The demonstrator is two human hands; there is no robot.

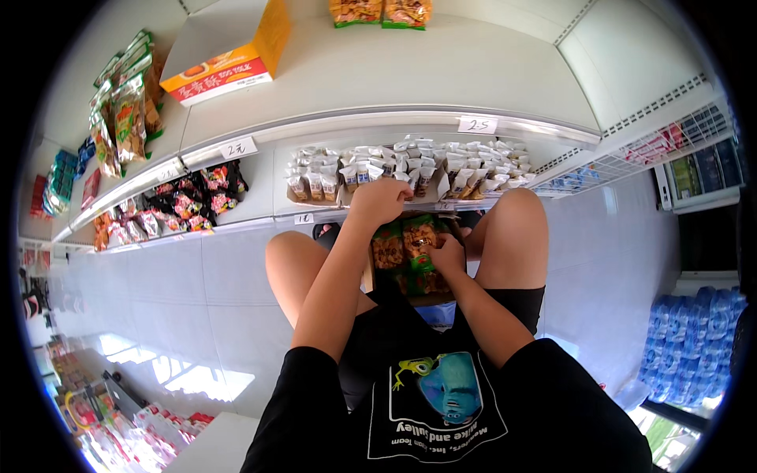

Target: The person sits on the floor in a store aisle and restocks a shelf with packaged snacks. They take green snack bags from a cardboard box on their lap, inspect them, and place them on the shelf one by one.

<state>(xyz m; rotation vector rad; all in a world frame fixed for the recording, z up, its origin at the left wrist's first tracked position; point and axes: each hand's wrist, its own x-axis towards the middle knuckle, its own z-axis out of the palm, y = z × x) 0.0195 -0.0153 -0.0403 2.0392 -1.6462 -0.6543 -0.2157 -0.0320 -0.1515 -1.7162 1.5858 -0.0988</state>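
My left hand is over the lower shelf's front edge, beside rows of small white-topped snack packets; whether its curled fingers hold anything is hidden. Between my knees is an open cardboard box of green-and-clear snack bags. My right hand is at the box's right side, its fingers on the lower right part of one snack bag. Another bag lies to the left of it in the box.
The upper shelf overhangs the lower one and bears a yellow-and-red carton and snack bags. Black-and-pink packets lie at lower left. Shrink-wrapped blue water bottles stand at right, bottle packs at bottom left.
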